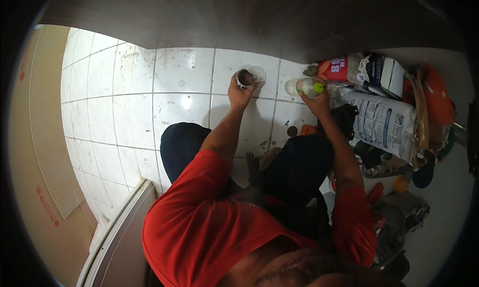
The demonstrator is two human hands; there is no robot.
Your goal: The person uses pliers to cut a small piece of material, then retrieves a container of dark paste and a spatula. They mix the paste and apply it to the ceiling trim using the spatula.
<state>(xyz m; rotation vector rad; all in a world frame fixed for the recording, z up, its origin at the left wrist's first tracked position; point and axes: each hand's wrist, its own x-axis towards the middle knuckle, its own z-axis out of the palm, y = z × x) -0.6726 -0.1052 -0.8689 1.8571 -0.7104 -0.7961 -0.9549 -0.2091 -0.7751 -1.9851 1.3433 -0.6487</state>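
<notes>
My left hand (239, 95) is closed round a small round cup (257, 74) over the white tiles. The cup has a pale rim and something dark inside, and its mouth faces up toward me. To the right, my right hand (318, 104) grips a clear plastic bottle (297, 86) with a bright green cap (318, 88). The bottle is tilted, its cap on and pointing right, its base toward the cup. Cup and bottle are apart. Whether either one rests on the floor, I cannot tell.
White tiled floor (184, 72) with dark stains lies around me. A dark panel (239, 22) spans the far side. At right are piled a white printed sack (381, 122), a red package (333, 69) and an orange item (439, 100). A small dark disc (292, 131) lies near my knee.
</notes>
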